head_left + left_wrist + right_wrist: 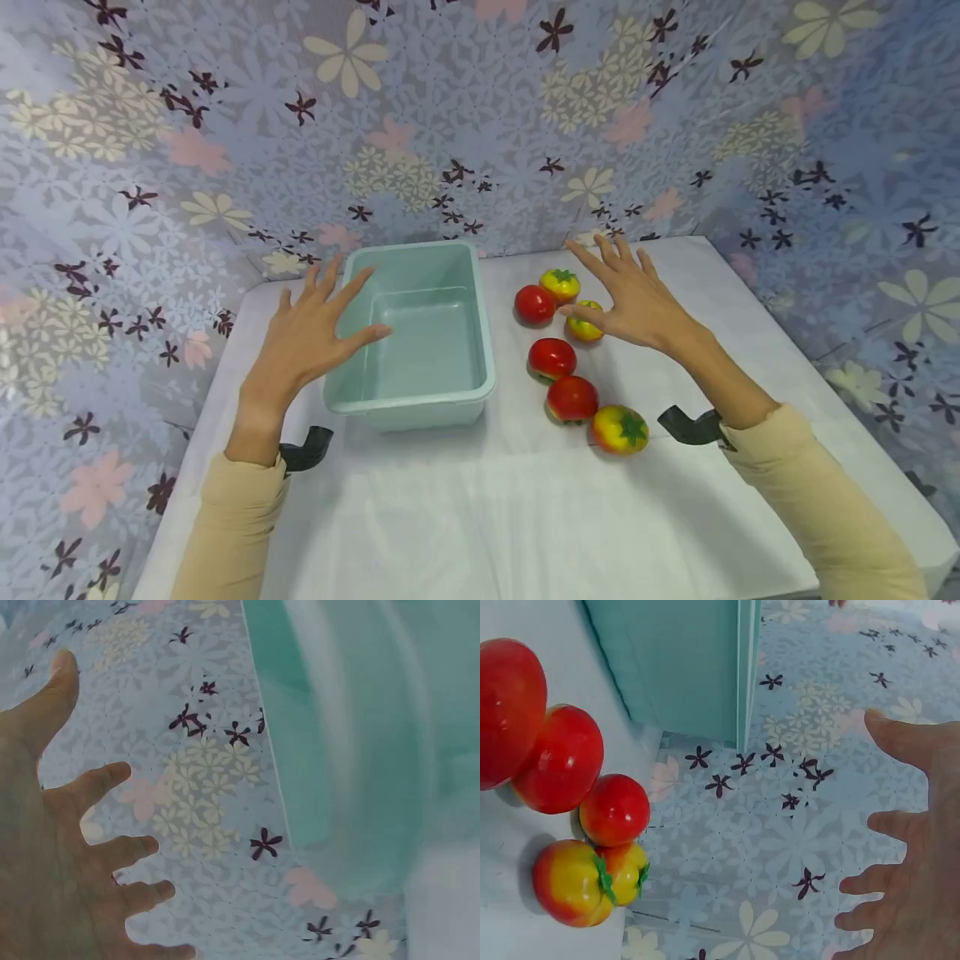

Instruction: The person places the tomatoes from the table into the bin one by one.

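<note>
With fingers spread, my left hand [303,333] hovers over the left side of a pale green plastic basin [483,350] and holds nothing. My right hand [633,300] is likewise spread and bare, above the far end of a loose group of tomatoes. Among these are red tomatoes [535,305] and yellow-and-red ones [620,429] with green leafy tops. One yellow tomato [585,322] is partly hidden behind the right thumb in the head view. The right wrist view shows several tomatoes [559,759] apart from the right hand [915,847]. In the left wrist view the left hand [67,847] stands beside the blurred basin [360,735].
A white cloth [450,517] covers the table. Flowered fabric [480,125] rises behind the table and along both sides. Black wrist mounts [307,450] are strapped below both hands, next to beige sleeves [232,525].
</note>
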The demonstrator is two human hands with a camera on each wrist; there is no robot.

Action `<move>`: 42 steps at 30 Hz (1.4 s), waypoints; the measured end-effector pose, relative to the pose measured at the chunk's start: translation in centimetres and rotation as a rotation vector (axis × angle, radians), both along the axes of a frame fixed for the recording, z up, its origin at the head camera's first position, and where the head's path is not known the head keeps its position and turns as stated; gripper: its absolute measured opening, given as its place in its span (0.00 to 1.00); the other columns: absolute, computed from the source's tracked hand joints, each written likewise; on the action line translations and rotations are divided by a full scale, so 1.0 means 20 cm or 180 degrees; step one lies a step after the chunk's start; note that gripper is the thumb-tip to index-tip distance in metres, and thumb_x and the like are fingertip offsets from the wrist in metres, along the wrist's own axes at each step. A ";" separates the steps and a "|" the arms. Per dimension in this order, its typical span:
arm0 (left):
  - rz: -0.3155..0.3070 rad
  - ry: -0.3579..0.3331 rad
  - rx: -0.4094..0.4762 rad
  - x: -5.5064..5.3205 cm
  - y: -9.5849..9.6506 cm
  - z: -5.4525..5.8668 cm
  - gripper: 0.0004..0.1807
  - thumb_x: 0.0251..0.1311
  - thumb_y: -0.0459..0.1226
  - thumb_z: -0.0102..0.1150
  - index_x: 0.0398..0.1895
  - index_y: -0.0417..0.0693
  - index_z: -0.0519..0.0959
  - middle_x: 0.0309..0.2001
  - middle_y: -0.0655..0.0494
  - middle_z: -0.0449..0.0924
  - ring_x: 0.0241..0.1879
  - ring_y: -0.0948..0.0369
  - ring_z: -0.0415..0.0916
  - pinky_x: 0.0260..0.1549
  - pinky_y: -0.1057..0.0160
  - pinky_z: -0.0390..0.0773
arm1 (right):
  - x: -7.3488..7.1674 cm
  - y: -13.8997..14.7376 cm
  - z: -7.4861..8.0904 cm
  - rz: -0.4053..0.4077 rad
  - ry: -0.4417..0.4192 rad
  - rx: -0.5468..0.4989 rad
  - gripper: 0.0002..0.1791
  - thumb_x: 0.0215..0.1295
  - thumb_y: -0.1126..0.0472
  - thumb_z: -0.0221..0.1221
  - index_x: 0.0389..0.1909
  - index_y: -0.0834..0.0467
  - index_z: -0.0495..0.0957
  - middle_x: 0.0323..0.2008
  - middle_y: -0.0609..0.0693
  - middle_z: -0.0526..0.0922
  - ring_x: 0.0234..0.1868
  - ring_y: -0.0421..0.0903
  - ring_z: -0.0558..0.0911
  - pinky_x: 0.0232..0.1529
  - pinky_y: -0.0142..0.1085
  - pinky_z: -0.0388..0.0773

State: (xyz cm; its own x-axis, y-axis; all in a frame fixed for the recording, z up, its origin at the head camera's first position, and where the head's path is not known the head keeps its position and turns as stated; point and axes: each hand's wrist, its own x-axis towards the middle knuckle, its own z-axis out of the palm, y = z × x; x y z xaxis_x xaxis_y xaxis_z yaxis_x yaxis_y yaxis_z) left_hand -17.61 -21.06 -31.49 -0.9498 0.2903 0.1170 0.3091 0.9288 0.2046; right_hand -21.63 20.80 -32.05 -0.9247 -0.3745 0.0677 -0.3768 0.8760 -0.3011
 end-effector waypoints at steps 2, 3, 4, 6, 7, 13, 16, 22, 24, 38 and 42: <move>0.0005 -0.0049 0.0160 0.02 -0.02 -0.03 0.45 0.60 0.68 0.47 0.78 0.69 0.46 0.79 0.46 0.34 0.76 0.40 0.34 0.64 0.27 0.41 | 0.01 0.03 -0.01 -0.0014 -0.0053 -0.0031 0.50 0.61 0.35 0.55 0.78 0.44 0.43 0.77 0.63 0.40 0.77 0.65 0.36 0.69 0.66 0.30; 0.0013 -0.0076 0.0249 0.03 -0.04 -0.04 0.45 0.61 0.68 0.48 0.78 0.68 0.47 0.79 0.45 0.33 0.76 0.40 0.33 0.65 0.28 0.41 | 0.01 0.04 -0.02 -0.0023 -0.0082 -0.0048 0.50 0.61 0.35 0.56 0.78 0.45 0.43 0.77 0.63 0.41 0.77 0.65 0.36 0.69 0.65 0.30; 0.0028 -0.0102 0.0340 0.03 -0.05 -0.06 0.44 0.61 0.67 0.48 0.78 0.67 0.49 0.79 0.46 0.32 0.76 0.40 0.33 0.65 0.29 0.42 | 0.02 0.06 -0.02 -0.0032 -0.0113 -0.0070 0.49 0.62 0.36 0.56 0.78 0.45 0.43 0.77 0.64 0.42 0.77 0.65 0.37 0.70 0.65 0.30; 0.0059 -0.0171 0.0517 0.05 -0.07 -0.10 0.43 0.62 0.65 0.49 0.77 0.66 0.50 0.79 0.48 0.31 0.76 0.38 0.34 0.64 0.28 0.45 | 0.03 0.10 -0.04 -0.0026 -0.0191 -0.0123 0.49 0.63 0.39 0.57 0.78 0.46 0.44 0.77 0.64 0.43 0.77 0.65 0.39 0.70 0.63 0.30; 0.0077 -0.0221 0.0619 0.06 -0.09 -0.12 0.43 0.62 0.65 0.49 0.77 0.66 0.50 0.79 0.49 0.30 0.75 0.37 0.35 0.63 0.28 0.47 | 0.03 0.11 -0.05 0.0007 -0.0238 -0.0158 0.48 0.63 0.41 0.58 0.78 0.47 0.44 0.77 0.65 0.43 0.76 0.65 0.40 0.70 0.63 0.29; 0.0074 -0.0455 0.1446 0.11 -0.17 -0.29 0.38 0.66 0.53 0.55 0.77 0.62 0.54 0.79 0.50 0.30 0.75 0.35 0.37 0.57 0.23 0.51 | 0.10 0.19 -0.16 0.0202 -0.0598 -0.0393 0.50 0.61 0.43 0.63 0.78 0.47 0.45 0.77 0.65 0.43 0.76 0.66 0.41 0.71 0.63 0.30; 0.0003 -0.0467 0.1894 0.14 -0.19 -0.39 0.36 0.65 0.45 0.59 0.75 0.58 0.58 0.79 0.49 0.33 0.76 0.38 0.34 0.60 0.24 0.47 | 0.15 0.23 -0.24 0.0187 -0.0690 -0.0547 0.49 0.61 0.42 0.62 0.78 0.46 0.46 0.77 0.64 0.44 0.75 0.68 0.44 0.69 0.67 0.38; -0.0371 -0.0186 0.2734 0.18 -0.21 -0.56 0.32 0.64 0.33 0.57 0.72 0.45 0.64 0.78 0.44 0.44 0.76 0.42 0.38 0.69 0.40 0.53 | 0.25 0.33 -0.41 0.0110 -0.0577 -0.0974 0.45 0.63 0.49 0.63 0.77 0.48 0.51 0.75 0.62 0.52 0.73 0.67 0.54 0.63 0.70 0.53; -0.0584 -0.0067 0.3071 0.18 -0.21 -0.60 0.31 0.65 0.35 0.58 0.71 0.41 0.64 0.77 0.41 0.47 0.76 0.43 0.40 0.71 0.56 0.56 | 0.27 0.35 -0.46 0.0081 -0.0517 -0.1200 0.44 0.63 0.51 0.64 0.76 0.49 0.53 0.75 0.61 0.55 0.73 0.67 0.56 0.63 0.69 0.54; -0.0763 0.0670 0.4121 0.20 -0.05 -0.82 0.52 0.50 0.60 0.67 0.70 0.35 0.63 0.70 0.49 0.63 0.72 0.56 0.56 0.67 0.64 0.53 | 0.43 0.37 -0.78 0.0531 -0.0440 -0.2214 0.36 0.62 0.69 0.62 0.71 0.61 0.62 0.71 0.53 0.66 0.67 0.29 0.65 0.63 0.20 0.60; -0.0819 0.0795 0.4151 0.20 -0.03 -0.83 0.53 0.49 0.60 0.68 0.70 0.34 0.61 0.70 0.45 0.62 0.68 0.51 0.60 0.61 0.65 0.62 | 0.47 0.39 -0.84 0.0646 -0.0510 -0.2355 0.37 0.59 0.72 0.62 0.70 0.68 0.61 0.70 0.42 0.66 0.67 0.28 0.67 0.62 0.21 0.61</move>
State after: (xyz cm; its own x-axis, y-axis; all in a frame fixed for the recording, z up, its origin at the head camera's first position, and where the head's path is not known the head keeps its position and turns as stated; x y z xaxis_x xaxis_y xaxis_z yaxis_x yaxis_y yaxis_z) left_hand -13.70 -21.59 -48.10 -0.7988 0.0012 0.6015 0.6015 0.0135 0.7988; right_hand -12.26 28.61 -48.85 -0.8626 -0.4468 0.2371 -0.4107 0.3450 -0.8440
